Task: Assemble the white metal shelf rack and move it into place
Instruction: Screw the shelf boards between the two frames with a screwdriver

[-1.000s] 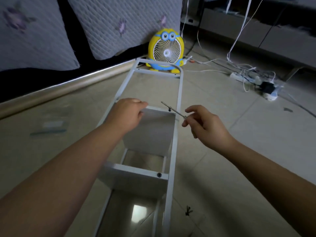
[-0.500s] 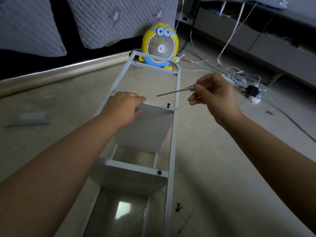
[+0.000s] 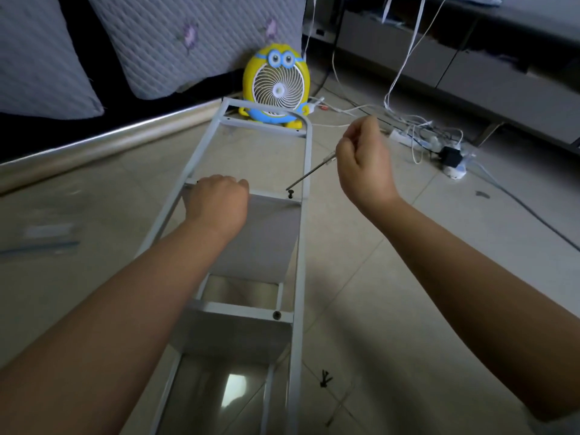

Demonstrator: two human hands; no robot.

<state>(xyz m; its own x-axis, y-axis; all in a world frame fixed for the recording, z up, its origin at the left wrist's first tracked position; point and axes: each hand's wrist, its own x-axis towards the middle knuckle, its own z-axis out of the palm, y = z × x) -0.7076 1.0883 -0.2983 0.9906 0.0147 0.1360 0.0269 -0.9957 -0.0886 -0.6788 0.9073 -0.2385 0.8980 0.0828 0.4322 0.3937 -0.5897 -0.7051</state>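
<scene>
The white metal shelf rack (image 3: 303, 246) lies on the tiled floor, running away from me toward the wall. My left hand (image 3: 219, 204) grips the top edge of an upright white shelf panel (image 3: 266, 237) between the rack's side rails. A black screw (image 3: 290, 193) stands in that panel's right corner. My right hand (image 3: 364, 164) holds a thin screwdriver (image 3: 309, 175), whose tip hovers just above the screw. A second panel (image 3: 238, 334) nearer me carries a fitted screw (image 3: 276, 315).
A yellow cartoon desk fan (image 3: 276, 86) stands at the rack's far end. White cables and a power strip (image 3: 420, 136) sprawl on the floor at the right. Loose black screws (image 3: 325, 378) lie right of the rail. Quilted bedding (image 3: 188, 36) hangs at the back.
My right hand has turned the screwdriver from pointing left to pointing down-left, bringing its tip close to the screw. My left hand keeps its grip on the panel.
</scene>
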